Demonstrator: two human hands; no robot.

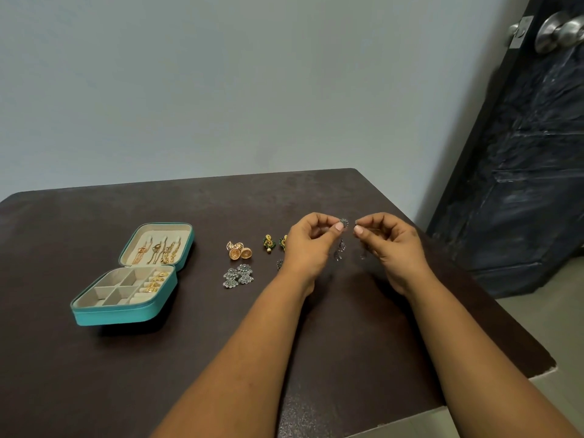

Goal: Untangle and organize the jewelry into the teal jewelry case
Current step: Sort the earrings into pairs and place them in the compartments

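The teal jewelry case [120, 314] lies open at the left of the dark table, with gold chains in its lid and gold rings [155, 282] in the roll slots. My left hand [308, 245] pinches a silver earring [343, 222] above the table, its dangling part [340, 250] hanging below. Close to it on the right, my right hand [390, 245] pinches a second small silver piece [363, 254]. On the table lie gold jhumka earrings [238, 250], silver fan earrings [237, 275] and green-gold earrings [269, 243], partly hidden by my left hand.
The dark table [221, 358] ends in a right edge near my right forearm, with a chipped corner [548, 368]. A dark door [521, 153] with a metal knob [559, 30] stands at the right. A plain wall is behind the table.
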